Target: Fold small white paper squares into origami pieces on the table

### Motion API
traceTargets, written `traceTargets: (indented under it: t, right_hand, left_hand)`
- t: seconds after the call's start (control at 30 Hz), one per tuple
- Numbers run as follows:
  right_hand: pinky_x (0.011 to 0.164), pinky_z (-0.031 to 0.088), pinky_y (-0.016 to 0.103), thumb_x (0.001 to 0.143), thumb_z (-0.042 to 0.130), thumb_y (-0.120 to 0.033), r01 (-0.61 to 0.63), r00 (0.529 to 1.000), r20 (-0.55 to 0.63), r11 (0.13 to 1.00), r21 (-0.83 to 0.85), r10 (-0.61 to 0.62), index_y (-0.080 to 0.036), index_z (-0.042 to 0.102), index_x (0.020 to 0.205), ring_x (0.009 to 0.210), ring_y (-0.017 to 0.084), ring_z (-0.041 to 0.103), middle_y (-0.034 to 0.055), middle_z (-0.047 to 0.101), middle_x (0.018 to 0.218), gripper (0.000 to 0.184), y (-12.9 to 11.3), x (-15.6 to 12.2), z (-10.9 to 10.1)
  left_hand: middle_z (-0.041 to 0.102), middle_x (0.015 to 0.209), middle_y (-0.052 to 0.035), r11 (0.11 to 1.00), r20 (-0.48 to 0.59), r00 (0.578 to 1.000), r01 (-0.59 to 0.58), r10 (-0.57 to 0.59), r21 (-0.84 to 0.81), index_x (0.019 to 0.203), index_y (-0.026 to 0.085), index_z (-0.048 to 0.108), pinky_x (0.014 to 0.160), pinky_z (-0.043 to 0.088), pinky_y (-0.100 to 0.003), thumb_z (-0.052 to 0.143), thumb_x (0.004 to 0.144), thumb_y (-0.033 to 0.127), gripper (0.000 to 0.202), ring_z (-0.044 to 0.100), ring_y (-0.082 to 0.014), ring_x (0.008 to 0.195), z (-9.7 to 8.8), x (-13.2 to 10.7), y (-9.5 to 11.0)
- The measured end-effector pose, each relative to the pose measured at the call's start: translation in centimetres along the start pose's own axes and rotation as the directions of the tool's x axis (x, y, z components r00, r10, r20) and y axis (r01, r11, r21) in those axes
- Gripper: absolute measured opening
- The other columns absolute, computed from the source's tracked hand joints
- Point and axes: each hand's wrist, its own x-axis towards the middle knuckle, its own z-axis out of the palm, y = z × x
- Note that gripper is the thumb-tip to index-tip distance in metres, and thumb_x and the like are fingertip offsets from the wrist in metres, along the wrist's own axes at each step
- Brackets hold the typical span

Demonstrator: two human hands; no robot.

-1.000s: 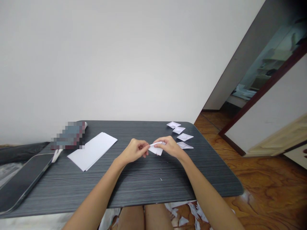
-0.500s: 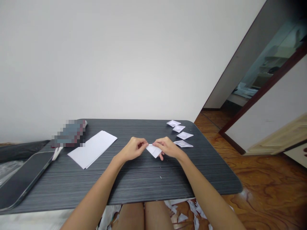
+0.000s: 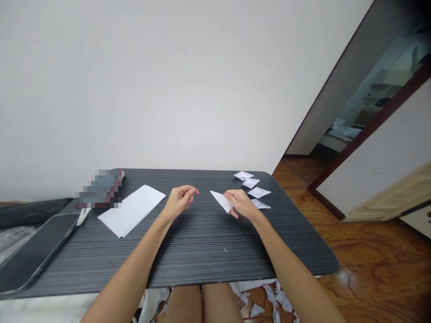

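Between thumb and fingers of my right hand (image 3: 240,204) is a small white folded paper (image 3: 220,200), tilted with one sharp point toward the upper left. My left hand (image 3: 182,199) hovers apart from it on the left, fingers curled in toward the thumb, with nothing visible in them. Several folded paper boats (image 3: 259,192) sit in a row just beyond my right hand, and the nearest is partly hidden by that hand. To the left of my left hand lies a stack of white paper sheets (image 3: 134,210).
The dark striped table (image 3: 195,251) stands against a white wall. On its left are a phone-like dark slab (image 3: 43,246), a white cable (image 3: 83,216) and a blurred-out object (image 3: 101,188). Paper scraps (image 3: 257,310) lie on the floor below.
My left hand has let go of the folded paper and moved left. My right hand has shifted slightly right and turned the paper, so its point now faces upper left.
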Motion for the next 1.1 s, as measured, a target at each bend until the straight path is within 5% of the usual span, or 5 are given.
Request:
traceTargets:
  t: [0.13,0.27,0.43,0.6,1.1]
  right_hand:
    - [0.024,0.02,0.014,0.079,0.039,-0.045,0.017,1.0,-0.018,0.994,0.111,-0.015,-0.014,0.046,0.063,0.023,0.005,0.039,-0.0035,0.05,0.04,0.035,0.4,0.6,0.8]
    - [0.025,0.018,0.015,0.078,0.04,-0.046,0.021,1.0,-0.004,0.982,0.186,-0.021,-0.013,0.049,0.073,0.025,0.003,0.033,-0.0046,0.048,0.044,0.035,0.7,1.0,2.4]
    - [0.029,0.024,0.014,0.074,0.049,-0.042,0.069,0.996,-0.061,0.977,0.2,-0.058,-0.019,0.044,0.09,0.033,0.002,0.034,-0.005,0.05,0.062,0.029,0.8,1.2,2.9]
    - [0.035,0.03,0.015,0.07,0.054,-0.039,0.106,0.99,-0.11,0.983,0.152,-0.09,-0.019,0.046,0.083,0.042,0.002,0.039,-0.0014,0.049,0.079,0.026,0.6,1.2,3.0]
    - [0.05,0.037,0.02,0.068,0.056,-0.04,0.082,0.986,-0.153,0.988,0.128,-0.062,-0.018,0.046,0.078,0.059,0.009,0.049,-0.0008,0.05,0.071,0.026,0.3,1.2,3.5]
  left_hand:
    - [0.062,0.072,-0.0065,0.979,0.063,0.997,-0.034,0.048,-0.203,0.1,0.009,0.056,0.047,0.045,-0.022,0.047,0.077,0.036,0.037,0.059,-0.0148,0.063,0.8,0.1,0.1]
    - [0.064,0.094,-0.0098,0.983,0.06,0.994,-0.079,0.09,-0.165,0.09,0.01,0.063,0.076,0.046,-0.032,0.054,0.073,0.032,0.029,0.058,-0.0201,0.086,1.8,-0.1,0.2]
    - [0.066,0.086,-0.0084,0.99,-0.043,0.996,-0.084,0.079,-0.114,0.084,0.011,0.065,0.073,0.048,-0.032,0.059,0.068,0.031,0.026,0.06,-0.0197,0.079,1.7,0.0,0.0]
    - [0.067,0.08,-0.0087,0.985,-0.139,0.99,-0.059,0.036,-0.162,0.084,0.009,0.064,0.064,0.051,-0.03,0.063,0.064,0.031,0.029,0.062,-0.0198,0.072,1.8,0.3,-0.4]
    - [0.063,0.068,-0.0039,0.994,-0.141,0.99,-0.005,-0.011,-0.111,0.072,0.011,0.061,0.063,0.05,-0.029,0.066,0.059,0.031,0.025,0.06,-0.0158,0.064,1.9,0.5,-0.9]
